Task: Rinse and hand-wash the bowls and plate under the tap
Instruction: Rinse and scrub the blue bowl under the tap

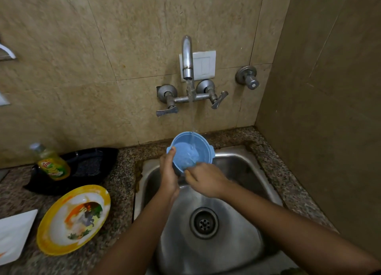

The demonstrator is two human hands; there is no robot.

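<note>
Blue bowl (188, 153) tilted under stream (water pooling inside), small rim handles.

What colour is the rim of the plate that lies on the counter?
Yellow, around a white centre with a picture. The plate shows best in the head view.

The bowl (185, 155) you held was smooth blue plastic with a soft, wet sheen. Your sink (237, 243) was brushed steel, dully shiny, and the tap (187, 54) above it was grey metal, worn and spotted. Your counter (121, 171) was speckled polished stone. The plate (44, 231) beside you looked glossy, and the soap bottle (52, 163) was clear plastic with a shiny label.
</note>
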